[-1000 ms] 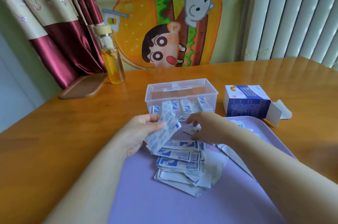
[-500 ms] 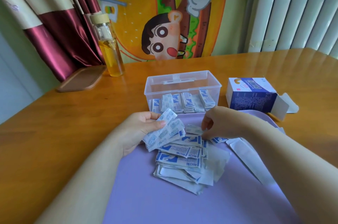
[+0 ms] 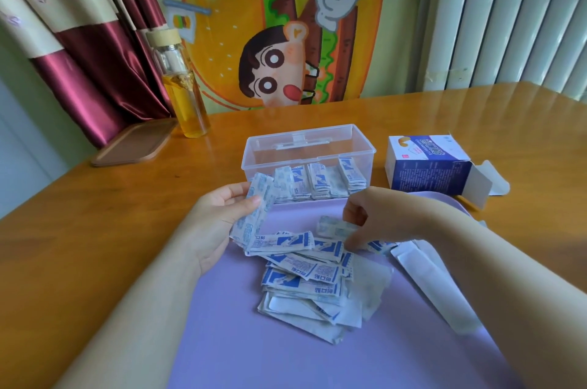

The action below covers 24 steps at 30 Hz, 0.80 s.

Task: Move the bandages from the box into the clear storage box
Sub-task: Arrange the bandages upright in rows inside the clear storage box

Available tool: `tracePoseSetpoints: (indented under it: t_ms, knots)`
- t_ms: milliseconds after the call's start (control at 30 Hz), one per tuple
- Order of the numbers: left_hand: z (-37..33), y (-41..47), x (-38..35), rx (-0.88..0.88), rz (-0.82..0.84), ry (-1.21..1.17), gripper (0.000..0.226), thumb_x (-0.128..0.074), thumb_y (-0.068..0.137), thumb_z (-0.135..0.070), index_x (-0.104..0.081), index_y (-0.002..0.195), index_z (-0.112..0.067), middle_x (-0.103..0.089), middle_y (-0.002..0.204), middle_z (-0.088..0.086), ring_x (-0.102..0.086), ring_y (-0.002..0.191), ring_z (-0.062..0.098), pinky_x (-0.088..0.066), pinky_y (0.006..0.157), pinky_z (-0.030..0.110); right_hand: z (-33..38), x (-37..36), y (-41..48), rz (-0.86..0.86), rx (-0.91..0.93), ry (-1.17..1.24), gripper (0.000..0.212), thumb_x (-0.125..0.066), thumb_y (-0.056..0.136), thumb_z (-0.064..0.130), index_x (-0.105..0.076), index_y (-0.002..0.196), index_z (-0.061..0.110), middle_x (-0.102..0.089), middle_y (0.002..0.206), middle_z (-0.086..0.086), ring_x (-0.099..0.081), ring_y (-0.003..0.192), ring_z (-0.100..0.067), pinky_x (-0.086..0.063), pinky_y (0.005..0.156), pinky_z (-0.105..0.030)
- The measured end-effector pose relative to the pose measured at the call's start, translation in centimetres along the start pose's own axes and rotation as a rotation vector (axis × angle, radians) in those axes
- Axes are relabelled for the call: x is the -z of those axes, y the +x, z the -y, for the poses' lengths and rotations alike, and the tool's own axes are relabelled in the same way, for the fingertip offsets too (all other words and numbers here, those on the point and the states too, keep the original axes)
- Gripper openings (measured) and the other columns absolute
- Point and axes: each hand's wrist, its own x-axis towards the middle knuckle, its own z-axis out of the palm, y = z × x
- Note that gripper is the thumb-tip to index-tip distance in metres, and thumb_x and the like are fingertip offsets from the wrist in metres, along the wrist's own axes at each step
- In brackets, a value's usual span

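Observation:
My left hand (image 3: 219, 220) grips a small stack of wrapped bandages (image 3: 259, 207), held upright in front of the clear storage box (image 3: 254, 150). Several bandages stand in rows inside that box (image 3: 317, 180). My right hand (image 3: 378, 217) pinches one wrapped bandage (image 3: 335, 226) just above a loose pile of bandages (image 3: 305, 274) on the purple tray (image 3: 241, 350). The blue and white bandage box (image 3: 425, 163) lies on its side to the right, its end flap open.
A glass bottle (image 3: 182, 87) of yellow liquid stands at the back left next to a wooden tray (image 3: 133, 142). A long white strip (image 3: 432, 284) lies on the purple tray's right side. A cartoon cushion leans behind the wooden table (image 3: 95, 230).
My right hand has lifted a single bandage off the pile. My left hand has raised its stack slightly toward the clear box. The camera has tilted.

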Motion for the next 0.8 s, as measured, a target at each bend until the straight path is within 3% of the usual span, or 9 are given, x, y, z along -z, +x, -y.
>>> tracePoseSetpoints:
  t_ms: [67,167,267,367,467,567,700,800]
  knots:
    - [-0.1,0.0,0.0,-0.013,0.009,-0.052,0.021,-0.057,0.087,-0.001,-0.062,0.104,-0.012,-0.072,0.090,0.003,-0.068,0.076,0.010,-0.054,0.066,0.024,0.1,0.1,-0.1,-0.029,0.000,0.053,0.026,-0.077,0.074,0.032,-0.052,0.082,0.028,-0.055,0.077,0.010,-0.050,0.061,-0.006,-0.045,0.055,-0.021]
    - [-0.4,-0.2,0.0,-0.005,0.068,-0.133,0.028,-0.058,0.083,-0.005,-0.063,0.110,-0.009,-0.072,0.099,0.007,-0.068,0.085,0.015,-0.055,0.070,0.029,-0.1,0.2,-0.1,-0.148,0.019,0.114,0.024,-0.074,0.077,0.032,-0.054,0.072,0.019,-0.050,0.060,0.008,-0.040,0.048,-0.009,-0.033,0.048,-0.022]
    - [-0.6,-0.6,-0.2,0.018,0.129,-0.194,0.023,-0.053,0.088,-0.006,-0.064,0.108,-0.009,-0.073,0.090,0.005,-0.069,0.076,0.012,-0.056,0.061,0.026,-0.3,0.5,-0.2,-0.263,0.036,0.285,0.027,-0.071,0.081,0.034,-0.063,0.076,0.009,-0.057,0.060,0.004,-0.035,0.044,-0.009,-0.027,0.043,-0.019]
    - [-1.5,-1.0,-0.6,0.025,0.142,-0.276,0.018,-0.047,0.093,-0.006,-0.062,0.102,-0.012,-0.073,0.088,0.003,-0.070,0.072,0.013,-0.059,0.063,0.029,-0.2,1.0,-0.5,-0.341,0.115,0.552,0.018,-0.069,0.083,0.031,-0.067,0.072,0.017,-0.058,0.054,0.010,-0.041,0.048,-0.007,-0.032,0.047,-0.017]
    - [-2.4,-1.3,-1.3,0.050,0.106,-0.306,0.015,-0.045,0.096,-0.008,-0.059,0.096,-0.014,-0.070,0.079,0.002,-0.068,0.063,0.014,-0.059,0.059,0.032,-0.3,1.2,-0.6,-0.320,0.163,0.856,0.024,-0.067,0.084,0.020,-0.067,0.060,0.019,-0.057,0.051,0.008,-0.047,0.052,-0.007,-0.039,0.057,-0.020]
    - [-2.7,-1.6,-2.8,0.118,0.060,-0.300,0.016,-0.042,0.098,-0.006,-0.056,0.096,-0.013,-0.071,0.075,0.004,-0.062,0.050,0.010,-0.055,0.050,0.025,-0.1,1.0,-0.5,-0.176,0.202,1.039,0.010,-0.065,0.085,0.011,-0.069,0.076,0.014,-0.065,0.065,0.000,-0.055,0.060,-0.009,-0.043,0.060,-0.021]
    - [-2.4,-2.6,-5.8,0.279,0.144,-0.357,0.018,-0.041,0.099,-0.013,-0.060,0.101,-0.010,-0.071,0.071,0.005,-0.063,0.051,0.014,-0.052,0.049,0.023,1.0,0.8,-1.1,-0.096,0.287,1.016,0.009,-0.066,0.083,0.008,-0.068,0.090,0.013,-0.068,0.070,-0.003,-0.061,0.062,-0.008,-0.045,0.055,-0.016]
    - [-2.5,-3.6,-7.0,0.387,0.271,-0.377,0.036,-0.041,0.099,-0.037,-0.065,0.109,-0.013,-0.065,0.076,0.004,-0.060,0.060,0.014,-0.054,0.057,0.025,2.1,0.2,-1.4,-0.275,0.294,0.664,0.016,-0.074,0.078,0.017,-0.066,0.091,0.021,-0.070,0.067,-0.001,-0.061,0.060,-0.010,-0.046,0.056,-0.022]
